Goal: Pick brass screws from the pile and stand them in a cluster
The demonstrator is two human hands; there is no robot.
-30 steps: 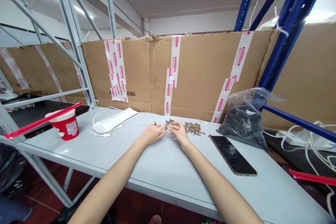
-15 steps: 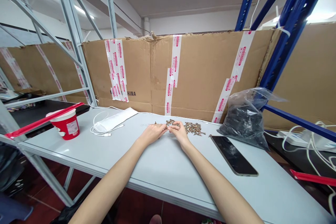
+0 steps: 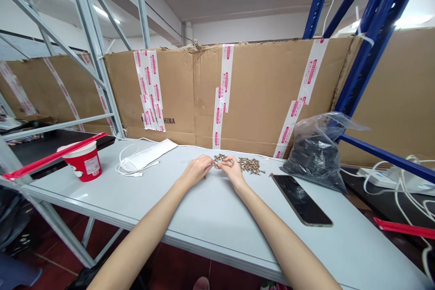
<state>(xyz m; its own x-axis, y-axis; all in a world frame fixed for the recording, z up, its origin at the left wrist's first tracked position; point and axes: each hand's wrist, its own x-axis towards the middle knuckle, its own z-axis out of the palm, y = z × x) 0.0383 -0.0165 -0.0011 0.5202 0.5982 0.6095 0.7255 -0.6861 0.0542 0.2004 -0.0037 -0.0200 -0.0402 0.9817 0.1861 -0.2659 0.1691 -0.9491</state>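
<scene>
Small brass-coloured metal parts lie in a loose pile [image 3: 251, 166] on the white table [image 3: 217, 208], with a smaller cluster [image 3: 220, 159] to its left. My right hand [image 3: 232, 169] rests at that cluster, its fingertips bunched against the pieces. Just left of it, my left hand [image 3: 196, 170] has its fingers curled toward the same cluster, almost touching my right hand. Whether either hand holds a piece is too small to tell. Any parts under my left hand are hidden.
A black smartphone [image 3: 301, 200] lies right of the pile, beside a clear bag of dark items [image 3: 316, 158]. On the left stand a red paper cup [image 3: 83, 162], a white cable [image 3: 127, 165] and a white packet [image 3: 147, 155]. Cardboard [image 3: 258, 95] walls the table's back.
My left hand has shifted slightly up the table, now covering the spot where a few loose pieces lay. My right hand stays at the small cluster.
</scene>
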